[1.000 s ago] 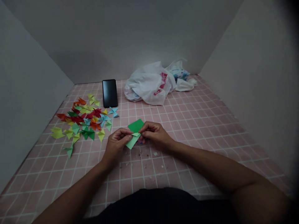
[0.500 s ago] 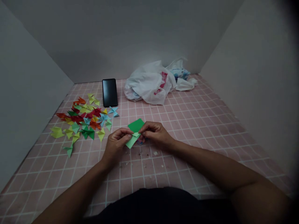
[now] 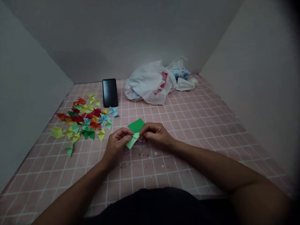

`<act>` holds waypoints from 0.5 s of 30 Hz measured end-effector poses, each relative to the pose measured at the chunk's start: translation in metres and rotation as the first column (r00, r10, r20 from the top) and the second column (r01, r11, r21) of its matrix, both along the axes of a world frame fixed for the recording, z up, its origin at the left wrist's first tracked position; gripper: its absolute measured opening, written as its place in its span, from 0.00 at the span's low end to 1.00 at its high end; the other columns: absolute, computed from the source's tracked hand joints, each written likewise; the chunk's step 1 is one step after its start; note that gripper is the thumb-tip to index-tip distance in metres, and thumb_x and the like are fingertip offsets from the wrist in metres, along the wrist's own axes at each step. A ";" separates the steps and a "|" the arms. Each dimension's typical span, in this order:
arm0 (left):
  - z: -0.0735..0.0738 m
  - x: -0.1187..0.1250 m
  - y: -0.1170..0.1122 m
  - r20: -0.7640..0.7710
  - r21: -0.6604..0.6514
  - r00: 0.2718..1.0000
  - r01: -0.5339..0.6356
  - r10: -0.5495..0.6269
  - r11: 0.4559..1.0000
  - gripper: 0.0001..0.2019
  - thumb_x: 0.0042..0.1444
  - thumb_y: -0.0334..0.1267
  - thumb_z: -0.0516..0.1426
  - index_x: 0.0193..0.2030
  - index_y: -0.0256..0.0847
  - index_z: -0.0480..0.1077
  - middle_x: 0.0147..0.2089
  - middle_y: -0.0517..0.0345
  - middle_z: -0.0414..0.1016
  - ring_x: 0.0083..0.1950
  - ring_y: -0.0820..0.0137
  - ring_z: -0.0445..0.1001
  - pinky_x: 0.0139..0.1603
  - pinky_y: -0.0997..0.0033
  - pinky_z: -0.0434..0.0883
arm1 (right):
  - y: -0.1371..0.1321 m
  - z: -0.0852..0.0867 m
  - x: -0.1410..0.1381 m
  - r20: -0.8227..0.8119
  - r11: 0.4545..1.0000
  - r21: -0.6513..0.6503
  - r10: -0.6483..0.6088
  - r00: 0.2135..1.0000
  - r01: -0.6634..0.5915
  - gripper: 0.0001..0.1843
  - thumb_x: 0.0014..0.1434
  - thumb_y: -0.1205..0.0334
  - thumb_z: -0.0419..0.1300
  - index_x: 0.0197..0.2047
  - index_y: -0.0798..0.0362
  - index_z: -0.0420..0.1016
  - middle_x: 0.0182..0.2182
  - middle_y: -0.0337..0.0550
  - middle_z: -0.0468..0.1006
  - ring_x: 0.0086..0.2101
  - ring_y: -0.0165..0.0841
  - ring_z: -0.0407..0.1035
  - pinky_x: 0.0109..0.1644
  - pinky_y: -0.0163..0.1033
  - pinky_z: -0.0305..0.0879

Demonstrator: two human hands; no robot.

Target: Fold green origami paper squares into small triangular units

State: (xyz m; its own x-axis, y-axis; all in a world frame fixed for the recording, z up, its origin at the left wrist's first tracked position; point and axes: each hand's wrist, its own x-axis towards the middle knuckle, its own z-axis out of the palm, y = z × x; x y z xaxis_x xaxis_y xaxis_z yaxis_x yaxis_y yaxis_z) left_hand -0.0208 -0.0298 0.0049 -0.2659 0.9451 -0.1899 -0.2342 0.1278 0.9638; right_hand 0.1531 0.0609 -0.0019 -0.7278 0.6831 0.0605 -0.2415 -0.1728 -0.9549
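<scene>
Between my two hands is a piece of green origami paper (image 3: 136, 125), dark green on its far part and pale green on its near part, with a small fold across the middle. My left hand (image 3: 118, 140) pinches its left edge with thumb and fingers. On the opposite edge, my right hand (image 3: 154, 134) is closed in a pinch, its fingertips partly hidden. A small multicoloured thing (image 3: 140, 142) shows under the paper, too covered to name. To the left lies a loose pile of folded paper pieces (image 3: 87, 132) in red, orange, yellow, green and blue.
A black phone (image 3: 110, 92) lies behind the pile. White plastic bags (image 3: 147, 82) rest at the back, beside a blue-and-white packet (image 3: 181, 73) and a crumpled white piece (image 3: 187, 84). Pale walls enclose the pink checked cloth (image 3: 192, 125) at the back and sides.
My right fingers have shifted very slightly at the paper's right edge. The paper and my left hand stay almost in place.
</scene>
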 end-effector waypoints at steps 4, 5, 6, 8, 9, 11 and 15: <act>-0.002 -0.003 -0.002 -0.047 0.012 0.999 0.020 -0.019 1.000 0.07 0.49 0.39 0.66 0.34 0.39 0.78 0.33 0.57 0.77 0.31 0.69 0.74 0.33 0.71 0.68 | -0.001 0.002 0.000 0.029 0.998 0.053 -0.016 0.999 0.014 0.05 0.52 0.69 0.60 0.31 0.54 0.77 0.24 0.36 0.80 0.26 0.28 0.73 0.32 0.34 0.72; -0.001 -0.003 -0.002 -0.064 0.014 0.998 0.025 -0.025 1.000 0.07 0.50 0.40 0.66 0.34 0.39 0.78 0.34 0.57 0.78 0.32 0.69 0.74 0.34 0.71 0.68 | -0.001 0.002 0.000 0.032 0.997 0.074 -0.026 0.999 0.023 0.05 0.51 0.69 0.60 0.31 0.53 0.77 0.24 0.36 0.80 0.26 0.28 0.73 0.32 0.34 0.71; -0.001 -0.003 -0.002 -0.079 0.013 0.996 0.030 -0.029 0.999 0.08 0.51 0.41 0.65 0.35 0.39 0.78 0.34 0.57 0.78 0.32 0.69 0.74 0.34 0.72 0.68 | -0.002 0.001 0.000 0.036 0.995 0.097 -0.034 0.999 0.030 0.06 0.51 0.70 0.59 0.31 0.53 0.77 0.24 0.36 0.79 0.26 0.28 0.73 0.32 0.34 0.71; 0.000 -0.003 -0.001 -0.097 0.006 0.995 0.031 -0.031 0.999 0.09 0.52 0.43 0.66 0.34 0.39 0.78 0.33 0.57 0.77 0.32 0.70 0.73 0.33 0.72 0.68 | -0.002 0.001 0.001 0.048 0.989 0.142 -0.038 0.998 0.030 0.07 0.51 0.71 0.58 0.31 0.53 0.77 0.25 0.36 0.79 0.26 0.28 0.73 0.32 0.34 0.71; 0.001 -0.002 -0.001 -0.102 0.004 0.994 0.026 -0.025 1.000 0.10 0.52 0.43 0.67 0.33 0.39 0.77 0.31 0.58 0.76 0.31 0.71 0.72 0.32 0.73 0.67 | -0.002 0.001 0.001 0.054 0.987 0.156 -0.038 0.998 0.029 0.08 0.51 0.71 0.58 0.31 0.53 0.77 0.25 0.36 0.79 0.27 0.28 0.73 0.33 0.35 0.71; 0.003 -0.001 0.001 -0.103 0.008 0.995 0.010 -0.009 1.000 0.11 0.49 0.43 0.69 0.33 0.39 0.77 0.29 0.60 0.75 0.29 0.74 0.70 0.31 0.75 0.66 | -0.003 0.001 0.001 0.062 0.985 0.170 -0.027 0.998 0.016 0.08 0.51 0.72 0.57 0.31 0.54 0.77 0.25 0.37 0.79 0.27 0.28 0.73 0.33 0.35 0.71; 0.004 0.001 0.002 -0.054 0.014 0.998 -0.015 0.016 1.000 0.14 0.47 0.42 0.70 0.37 0.40 0.75 0.29 0.63 0.74 0.28 0.76 0.69 0.30 0.78 0.65 | -0.003 0.000 0.001 0.070 0.991 0.131 -0.009 0.998 0.000 0.07 0.52 0.71 0.58 0.31 0.54 0.77 0.25 0.37 0.79 0.27 0.27 0.72 0.33 0.35 0.69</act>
State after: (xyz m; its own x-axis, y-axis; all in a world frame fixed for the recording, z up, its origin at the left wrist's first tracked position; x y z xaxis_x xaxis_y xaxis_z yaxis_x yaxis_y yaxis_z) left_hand -0.0198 -0.0276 0.0087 -0.2899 0.9433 -0.1616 -0.1837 0.1109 0.9767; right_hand 0.1541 0.0576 -0.0022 -0.7302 0.6760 0.0987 -0.1739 -0.0443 -0.9838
